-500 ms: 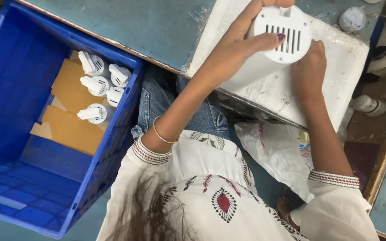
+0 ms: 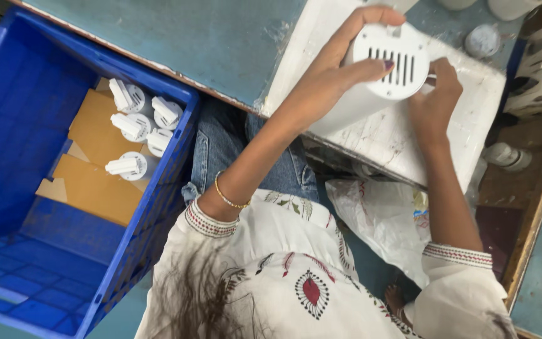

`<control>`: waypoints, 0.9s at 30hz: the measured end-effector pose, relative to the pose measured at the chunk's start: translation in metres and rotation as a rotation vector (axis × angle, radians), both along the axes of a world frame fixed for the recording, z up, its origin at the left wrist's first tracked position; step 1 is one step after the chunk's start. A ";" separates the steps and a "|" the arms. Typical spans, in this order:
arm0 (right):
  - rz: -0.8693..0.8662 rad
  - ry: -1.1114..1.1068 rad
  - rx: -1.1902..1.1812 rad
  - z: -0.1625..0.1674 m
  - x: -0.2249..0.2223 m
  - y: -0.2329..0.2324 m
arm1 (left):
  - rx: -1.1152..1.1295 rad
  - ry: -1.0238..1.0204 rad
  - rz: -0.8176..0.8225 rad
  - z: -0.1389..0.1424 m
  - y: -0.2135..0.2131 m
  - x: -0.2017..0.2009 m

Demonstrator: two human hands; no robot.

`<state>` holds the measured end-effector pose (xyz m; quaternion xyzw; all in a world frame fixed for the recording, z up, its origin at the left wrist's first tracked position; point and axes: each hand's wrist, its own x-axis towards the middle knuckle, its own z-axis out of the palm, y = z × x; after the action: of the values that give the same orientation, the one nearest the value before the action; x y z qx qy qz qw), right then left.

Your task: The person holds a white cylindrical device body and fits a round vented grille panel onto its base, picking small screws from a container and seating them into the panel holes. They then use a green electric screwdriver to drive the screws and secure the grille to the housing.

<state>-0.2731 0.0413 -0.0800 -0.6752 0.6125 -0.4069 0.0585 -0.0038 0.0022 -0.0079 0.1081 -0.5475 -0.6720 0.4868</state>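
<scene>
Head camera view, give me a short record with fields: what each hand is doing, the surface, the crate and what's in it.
left hand: left hand wraps the white round part, thumb on its slotted face
right hand: right hand touches the part's edge from the other side
surface: white slab lying on a blue-green table
crate: blue crate beside the knees
crate contents: cardboard and four white pieces
below: plastic bag

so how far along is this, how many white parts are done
Four white bulb housings lie on cardboard in the blue crate, seemingly finished. In hand: a white slotted housing, gripped by the left hand, the right hand at its edge. Most of the crate has room left.
</scene>
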 end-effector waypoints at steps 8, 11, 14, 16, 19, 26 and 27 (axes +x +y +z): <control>0.036 -0.264 0.012 0.041 0.011 0.001 | 0.136 -0.015 -0.044 0.017 0.000 0.007; 0.102 -0.304 0.061 0.063 0.019 0.002 | 0.156 -0.035 -0.048 0.017 -0.001 0.007; 0.155 -0.316 0.083 0.082 0.031 0.002 | 0.158 -0.037 -0.047 0.017 -0.001 0.007; 0.140 -0.244 0.040 0.095 0.036 0.006 | 0.158 -0.045 -0.042 0.018 -0.002 0.007; 0.222 -0.219 -0.057 0.111 0.039 0.011 | 0.160 -0.086 -0.034 0.019 -0.003 0.009; 0.303 -0.459 -0.040 0.108 0.044 0.005 | -0.277 -0.581 0.385 0.030 0.008 0.006; 0.299 -0.451 -0.037 0.102 0.047 0.005 | -0.369 -0.692 0.498 0.031 0.014 0.004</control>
<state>-0.2265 0.0460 0.0223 -0.6514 0.4698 -0.5450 0.2407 0.0006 0.0162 0.0233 0.3657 -0.7456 -0.3506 0.4330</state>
